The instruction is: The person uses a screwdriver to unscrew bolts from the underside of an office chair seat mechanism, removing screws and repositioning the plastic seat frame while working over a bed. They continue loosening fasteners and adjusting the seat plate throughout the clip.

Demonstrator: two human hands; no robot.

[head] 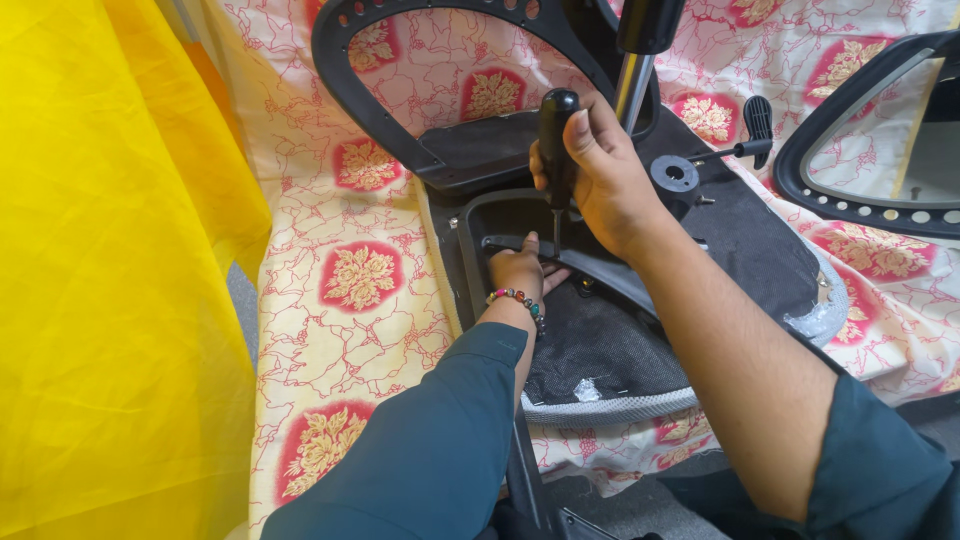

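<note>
An upturned office chair seat point(640, 350) with black fabric underside lies on a patterned cloth. My right hand point(600, 170) grips the black handle of a screwdriver point(556, 130), held upright with its tip down at a black armrest bracket point(590, 262). My left hand point(518, 268), with a beaded bracelet at the wrist, presses on that bracket beside the screwdriver's tip. The tip itself is partly hidden by the fingers.
A black chair frame point(380, 100) lies at the back, another black curved frame point(860, 200) at the right. A chrome gas-lift column point(634, 80) rises behind my right hand. Yellow fabric point(110, 270) fills the left. The cream and red floral cloth point(350, 290) covers the surface.
</note>
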